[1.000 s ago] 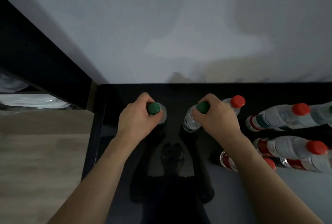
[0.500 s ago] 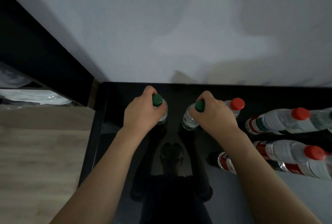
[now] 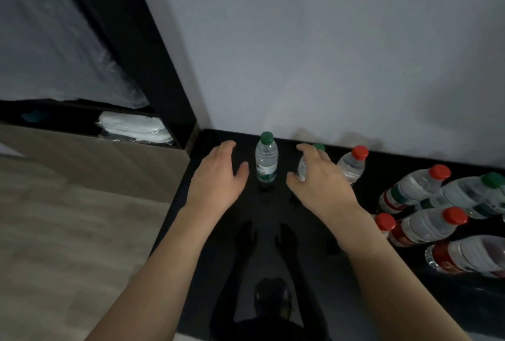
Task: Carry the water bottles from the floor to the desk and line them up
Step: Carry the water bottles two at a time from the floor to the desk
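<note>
A green-capped water bottle stands upright on the glossy black desk near the wall. My left hand hovers just left of it, fingers relaxed, holding nothing. A second green-capped bottle stands to the right, mostly hidden behind my right hand, whose fingers are spread and loose beside it. A red-capped bottle stands further right. Several more red-capped and green-capped bottles stand in rows at the right edge.
A white wall rises directly behind the desk. A dark post and shelf with white folded items stand at the left. Wooden flooring lies left of the desk edge.
Both hands have let go of the green caps and drawn back from the two bottles, which now stand on the desk. The view has tilted up.
</note>
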Action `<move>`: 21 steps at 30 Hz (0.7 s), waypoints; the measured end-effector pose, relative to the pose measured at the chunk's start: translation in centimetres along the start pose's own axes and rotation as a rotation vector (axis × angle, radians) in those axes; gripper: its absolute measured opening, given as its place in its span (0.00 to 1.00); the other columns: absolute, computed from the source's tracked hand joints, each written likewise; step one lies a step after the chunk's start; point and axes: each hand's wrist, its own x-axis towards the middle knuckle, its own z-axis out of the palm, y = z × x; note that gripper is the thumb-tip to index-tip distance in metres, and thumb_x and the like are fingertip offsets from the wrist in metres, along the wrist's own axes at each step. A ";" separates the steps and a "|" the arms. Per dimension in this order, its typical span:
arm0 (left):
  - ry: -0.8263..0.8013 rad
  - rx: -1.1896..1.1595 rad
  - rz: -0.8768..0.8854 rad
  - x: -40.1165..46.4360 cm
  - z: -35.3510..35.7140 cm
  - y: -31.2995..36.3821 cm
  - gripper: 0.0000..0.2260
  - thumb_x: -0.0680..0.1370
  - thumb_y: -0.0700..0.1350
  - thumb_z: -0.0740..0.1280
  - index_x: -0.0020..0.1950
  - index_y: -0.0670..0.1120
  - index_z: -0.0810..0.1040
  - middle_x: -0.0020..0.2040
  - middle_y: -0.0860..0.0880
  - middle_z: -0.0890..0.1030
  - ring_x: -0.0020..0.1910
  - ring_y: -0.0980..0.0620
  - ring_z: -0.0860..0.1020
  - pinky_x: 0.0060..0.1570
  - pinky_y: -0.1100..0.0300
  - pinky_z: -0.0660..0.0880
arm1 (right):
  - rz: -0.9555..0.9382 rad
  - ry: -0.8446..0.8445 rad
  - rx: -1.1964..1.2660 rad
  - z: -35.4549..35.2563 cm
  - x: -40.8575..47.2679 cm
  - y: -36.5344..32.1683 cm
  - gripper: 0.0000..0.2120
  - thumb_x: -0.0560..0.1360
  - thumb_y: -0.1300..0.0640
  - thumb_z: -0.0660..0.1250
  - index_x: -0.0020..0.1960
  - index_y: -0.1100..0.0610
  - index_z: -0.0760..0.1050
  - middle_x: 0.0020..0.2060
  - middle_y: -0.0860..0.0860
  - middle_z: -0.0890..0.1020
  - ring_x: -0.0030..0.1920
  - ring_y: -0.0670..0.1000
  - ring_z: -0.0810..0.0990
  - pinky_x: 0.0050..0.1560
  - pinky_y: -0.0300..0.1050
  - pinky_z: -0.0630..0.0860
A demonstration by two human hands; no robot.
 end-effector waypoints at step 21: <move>0.340 0.060 -0.451 -22.4 -15.6 -22.9 0.20 0.80 0.49 0.61 0.70 0.44 0.71 0.65 0.45 0.75 0.59 0.41 0.76 0.56 0.50 0.75 | -0.473 -0.350 -0.070 15.1 -11.8 -25.3 0.28 0.76 0.49 0.65 0.73 0.50 0.62 0.66 0.53 0.70 0.63 0.55 0.74 0.61 0.51 0.73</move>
